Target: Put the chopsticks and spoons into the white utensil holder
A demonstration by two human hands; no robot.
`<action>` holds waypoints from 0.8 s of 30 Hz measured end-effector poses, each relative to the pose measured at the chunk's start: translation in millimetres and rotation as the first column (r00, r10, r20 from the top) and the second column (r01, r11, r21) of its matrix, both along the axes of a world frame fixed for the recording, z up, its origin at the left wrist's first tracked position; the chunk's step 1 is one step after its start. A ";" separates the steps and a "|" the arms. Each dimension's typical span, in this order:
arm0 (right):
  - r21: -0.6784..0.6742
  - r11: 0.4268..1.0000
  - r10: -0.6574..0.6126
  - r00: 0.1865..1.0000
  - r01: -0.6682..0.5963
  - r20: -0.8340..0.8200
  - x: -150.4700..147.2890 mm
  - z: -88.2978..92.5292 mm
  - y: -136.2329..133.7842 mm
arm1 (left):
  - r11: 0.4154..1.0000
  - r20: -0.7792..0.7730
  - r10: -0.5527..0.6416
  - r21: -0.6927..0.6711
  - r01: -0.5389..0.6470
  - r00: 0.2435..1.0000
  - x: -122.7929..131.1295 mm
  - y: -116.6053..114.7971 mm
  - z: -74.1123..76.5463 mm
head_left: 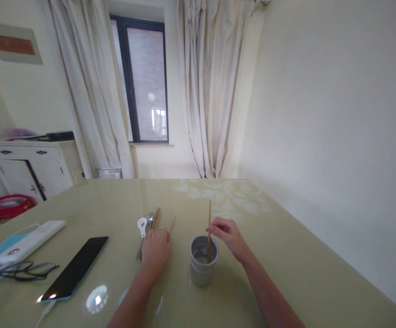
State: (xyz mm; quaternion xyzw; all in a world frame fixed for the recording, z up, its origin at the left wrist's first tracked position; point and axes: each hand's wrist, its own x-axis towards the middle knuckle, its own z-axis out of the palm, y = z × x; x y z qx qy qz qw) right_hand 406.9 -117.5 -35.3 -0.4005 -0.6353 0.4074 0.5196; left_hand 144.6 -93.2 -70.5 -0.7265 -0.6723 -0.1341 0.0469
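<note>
My right hand (227, 233) pinches a wooden chopstick (209, 212) near its middle. That chopstick stands nearly upright, its lower end inside a grey cylindrical utensil holder (202, 273) with small holes in its bottom. To the left of the holder, my left hand (157, 248) is curled over the cutlery on the table, its fingertips mostly hidden. Another thin chopstick (172, 223) sticks out past its fingers. Beyond and beside this hand lie several brown chopsticks (156, 217), a metal spoon (150, 218) and a white spoon (142, 226), partly covered by it.
On the left of the glossy table (123, 200) lie a black-screened phone (77, 269) with a cable, folded glasses (29, 270), a white device (30, 241) and a blue mask-like sheet (0, 255). A wall (337, 136) borders the right edge.
</note>
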 end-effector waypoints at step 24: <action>0.206 0.897 -0.260 0.842 0.392 -0.473 -14.0 17.5 -16.2 | 0.767 0.298 -0.502 0.586 0.259 0.812 17.0 -21.9 21.7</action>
